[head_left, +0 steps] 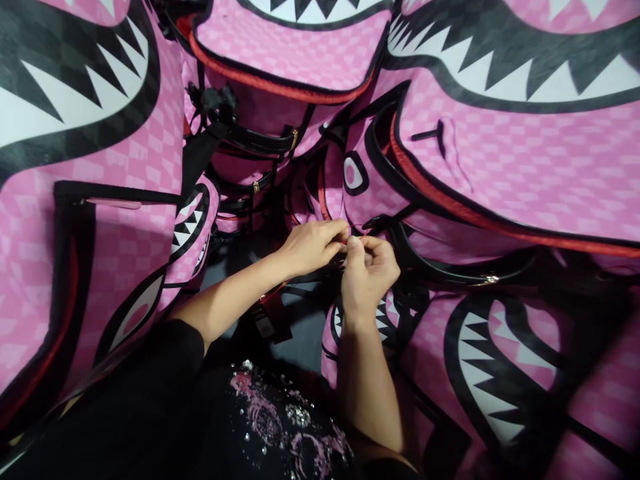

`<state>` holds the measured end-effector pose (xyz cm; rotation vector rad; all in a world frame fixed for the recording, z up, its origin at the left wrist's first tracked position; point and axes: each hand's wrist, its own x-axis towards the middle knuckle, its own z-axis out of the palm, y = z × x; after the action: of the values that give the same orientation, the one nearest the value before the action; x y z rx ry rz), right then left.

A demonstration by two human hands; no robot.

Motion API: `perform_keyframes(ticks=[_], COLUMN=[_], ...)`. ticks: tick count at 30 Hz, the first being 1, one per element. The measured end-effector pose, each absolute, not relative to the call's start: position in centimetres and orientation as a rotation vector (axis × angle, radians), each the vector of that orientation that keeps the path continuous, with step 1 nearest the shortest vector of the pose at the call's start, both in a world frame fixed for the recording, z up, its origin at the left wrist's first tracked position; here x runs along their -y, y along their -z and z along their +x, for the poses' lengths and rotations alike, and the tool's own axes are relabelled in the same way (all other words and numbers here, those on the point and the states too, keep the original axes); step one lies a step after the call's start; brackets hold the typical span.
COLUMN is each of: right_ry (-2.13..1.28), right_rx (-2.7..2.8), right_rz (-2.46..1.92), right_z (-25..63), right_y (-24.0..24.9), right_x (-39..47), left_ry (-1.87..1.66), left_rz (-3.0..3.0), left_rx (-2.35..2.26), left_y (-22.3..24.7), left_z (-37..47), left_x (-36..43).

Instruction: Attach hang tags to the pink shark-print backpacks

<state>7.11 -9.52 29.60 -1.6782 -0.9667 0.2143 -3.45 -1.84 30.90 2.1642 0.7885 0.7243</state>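
My left hand (314,247) is closed in a pinch, its fingertips close to those of my right hand (370,270). The right hand is pinched too, thumb against bent fingers. Between and just above the fingertips shows a thin pinkish-red strand (365,232), too small to make out fully. Both hands are in front of a pink checkered bag (327,177) with red edging, beside the black strap (400,250) of the large pink shark-mouth bag (505,167) on the right.
Large pink bags (115,267) with black-and-white teeth crowd the left side, and another bag (290,53) hangs at the top. More shark-mouth bags (425,340) lie at lower right. A dark red tag (275,317) shows below my hands, over a grey surface (303,353).
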Motion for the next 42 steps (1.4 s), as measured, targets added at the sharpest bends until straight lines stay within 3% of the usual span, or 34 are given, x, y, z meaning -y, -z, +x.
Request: perform_keyframes(ticks=[42], right_ry=[-0.250], right_rx=[0.845], right_rz=[-1.625], right_z=[6.7], right_y=[-29.3], right_x=[9.6], left_ry=[-0.756], left_rz=[2.304], left_rx=[-0.757], left_y=[-30.4], left_z=[-3.6], left_x=[2.7])
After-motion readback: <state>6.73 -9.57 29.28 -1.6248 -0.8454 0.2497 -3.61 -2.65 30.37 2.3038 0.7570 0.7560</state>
